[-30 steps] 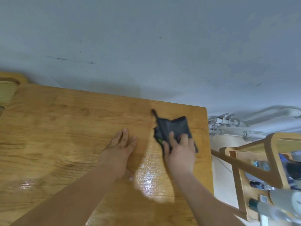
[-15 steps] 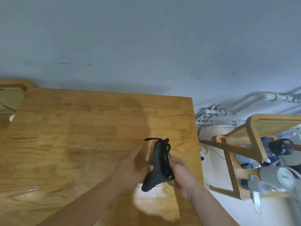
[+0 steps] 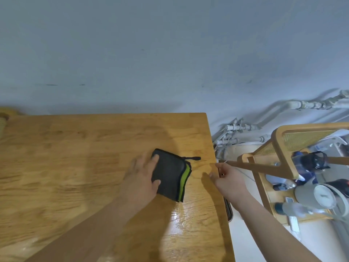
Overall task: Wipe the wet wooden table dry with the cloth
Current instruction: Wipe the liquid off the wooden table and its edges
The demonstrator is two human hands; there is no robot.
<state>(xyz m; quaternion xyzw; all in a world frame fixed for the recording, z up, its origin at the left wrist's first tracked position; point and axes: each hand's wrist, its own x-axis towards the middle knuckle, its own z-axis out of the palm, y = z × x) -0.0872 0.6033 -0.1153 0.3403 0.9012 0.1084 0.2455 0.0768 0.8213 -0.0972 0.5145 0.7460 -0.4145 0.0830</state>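
Observation:
A folded dark cloth point(image 3: 171, 175) with a green edge and a small hanging loop lies flat on the wooden table point(image 3: 66, 167), near its right end. My left hand point(image 3: 142, 175) presses on the cloth's left side, fingers spread over it. My right hand point(image 3: 227, 177) rests at the table's right edge, fingers loosely curled around nothing, a short way right of the cloth. A glossy wet patch point(image 3: 181, 220) shines on the wood just below the cloth.
A blue-grey wall stands right behind the table. To the right, a wooden chair point(image 3: 283, 146) with a woven back holds bottles and containers point(image 3: 321, 193). White pipes point(image 3: 238, 133) run along the wall base. Another woven piece point(image 3: 2, 120) peeks in at far left.
The cloth, held up between both hands half a second ago, now lies folded flat on the table under my left hand. My right hand has let go and moved to the table's right edge.

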